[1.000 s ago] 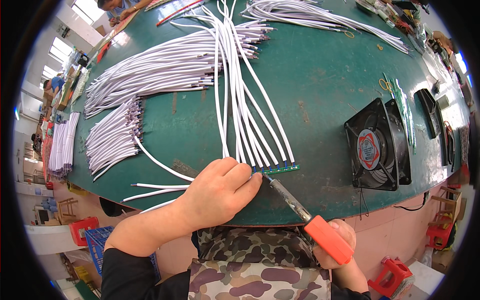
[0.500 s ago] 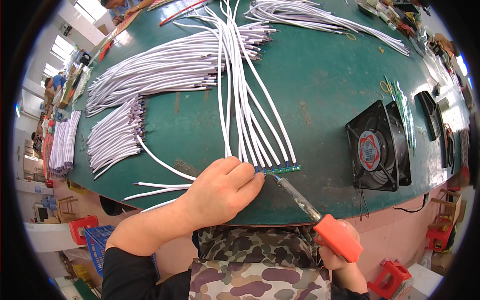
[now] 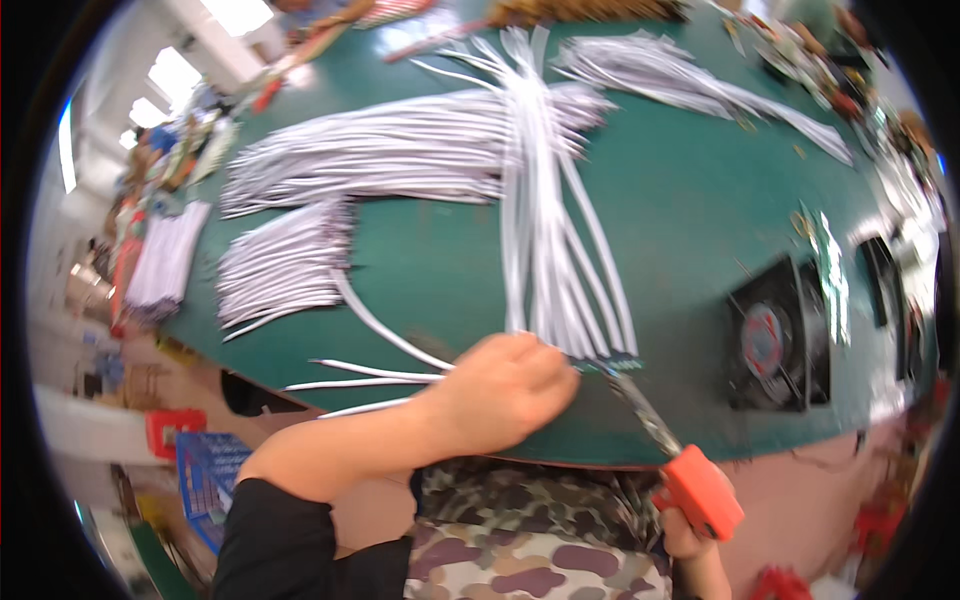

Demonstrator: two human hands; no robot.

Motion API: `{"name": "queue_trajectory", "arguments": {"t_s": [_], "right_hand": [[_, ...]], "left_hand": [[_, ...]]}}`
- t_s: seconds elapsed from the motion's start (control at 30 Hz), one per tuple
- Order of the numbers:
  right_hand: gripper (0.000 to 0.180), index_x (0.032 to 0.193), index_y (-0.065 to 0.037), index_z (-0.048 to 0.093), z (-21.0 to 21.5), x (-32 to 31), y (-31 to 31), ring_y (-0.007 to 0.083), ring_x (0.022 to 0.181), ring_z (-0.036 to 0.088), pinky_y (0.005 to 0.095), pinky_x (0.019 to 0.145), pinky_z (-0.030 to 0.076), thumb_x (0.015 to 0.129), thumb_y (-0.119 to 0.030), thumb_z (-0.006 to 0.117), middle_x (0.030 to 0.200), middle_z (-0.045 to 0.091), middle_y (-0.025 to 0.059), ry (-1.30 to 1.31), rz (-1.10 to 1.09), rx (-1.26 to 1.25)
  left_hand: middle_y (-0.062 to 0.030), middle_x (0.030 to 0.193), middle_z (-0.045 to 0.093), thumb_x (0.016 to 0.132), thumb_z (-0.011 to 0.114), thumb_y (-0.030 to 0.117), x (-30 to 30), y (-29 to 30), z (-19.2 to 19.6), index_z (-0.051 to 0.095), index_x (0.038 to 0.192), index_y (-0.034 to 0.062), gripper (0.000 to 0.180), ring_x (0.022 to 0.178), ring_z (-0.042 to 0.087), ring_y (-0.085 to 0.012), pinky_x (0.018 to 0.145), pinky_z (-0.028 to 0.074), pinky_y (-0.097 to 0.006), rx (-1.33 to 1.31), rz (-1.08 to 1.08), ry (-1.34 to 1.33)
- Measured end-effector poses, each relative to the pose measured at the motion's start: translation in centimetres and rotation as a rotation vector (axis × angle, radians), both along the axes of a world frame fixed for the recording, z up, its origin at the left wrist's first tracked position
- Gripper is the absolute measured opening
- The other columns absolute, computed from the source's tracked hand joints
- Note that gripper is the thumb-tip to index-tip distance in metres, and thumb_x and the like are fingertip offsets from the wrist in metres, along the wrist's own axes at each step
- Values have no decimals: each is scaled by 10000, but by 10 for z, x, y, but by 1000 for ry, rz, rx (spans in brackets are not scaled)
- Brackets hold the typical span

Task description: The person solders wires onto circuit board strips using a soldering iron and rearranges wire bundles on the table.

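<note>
My left hand [image 3: 510, 390] is closed, its fingers pinched at the left end of a narrow green circuit board [image 3: 626, 365] near the table's front edge. White cables [image 3: 375, 379] run into that hand from the left; its fingertips are hidden. Several other white cables [image 3: 545, 220] fan down from the back to the board, their lower ends along it. My right hand [image 3: 686, 538] is wrapped round the red handle of a soldering iron [image 3: 703, 492]. The iron's metal shaft slopes up to the left, its tip at the board. Blur hides whether it touches.
Bundles of white cables [image 3: 370, 150] cover the green table's [image 3: 680, 240] left and back, with a shorter bundle [image 3: 285, 265] nearer. A black fan [image 3: 775, 335] stands at right, beside thin green strips [image 3: 832, 280]. A blue crate [image 3: 205, 480] is on the floor at left.
The whole view has shifted, so the table and hands appear further right and lower, and it is now blurred. Both hands keep their grips, and the iron's tip stays by the board.
</note>
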State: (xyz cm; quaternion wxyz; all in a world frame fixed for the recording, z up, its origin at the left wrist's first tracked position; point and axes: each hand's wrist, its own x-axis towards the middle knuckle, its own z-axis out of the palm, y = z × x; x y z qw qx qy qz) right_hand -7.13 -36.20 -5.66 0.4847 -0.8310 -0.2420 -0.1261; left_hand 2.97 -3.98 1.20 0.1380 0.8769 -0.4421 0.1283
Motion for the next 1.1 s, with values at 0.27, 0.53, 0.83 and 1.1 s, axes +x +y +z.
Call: {"name": "queue_trajectory", "arguments": {"t_s": [0.27, 0.53, 0.83, 1.1], "right_hand": [[428, 1363, -13, 561, -46, -14, -11, 139, 817, 598, 301, 747, 534, 967, -131, 675, 1096, 631, 76, 593, 46, 673], [361, 1306, -9, 592, 28, -8, 21, 135, 684, 592, 304, 668, 540, 963, -104, 654, 933, 638, 55, 385, -68, 681], [325, 1271, -4, 599, 43, -11, 24, 134, 619, 582, 285, 613, 542, 966, -107, 646, 884, 636, 47, 366, -120, 716], [359, 1301, -14, 581, 40, -23, 19, 158, 656, 626, 309, 639, 573, 965, -116, 656, 930, 652, 52, 388, -89, 717]], "left_hand": [[-88, 885, 531, 766, 605, 185, -7, -12, -29, 627, 885, 15, 209, 838, 558, -256, 718, 483, -368, -141, 22, -47], [-108, 907, 540, 773, 607, 176, -7, -12, -31, 611, 797, 14, 164, 850, 548, -274, 714, 485, -383, -154, 19, -75], [-113, 936, 563, 782, 617, 186, -5, -13, -33, 617, 787, 25, 161, 885, 556, -274, 735, 485, -381, -109, 39, -92], [-110, 928, 570, 789, 618, 193, -8, -15, -38, 639, 770, 37, 159, 892, 558, -273, 742, 481, -382, -119, 57, -128]]}}
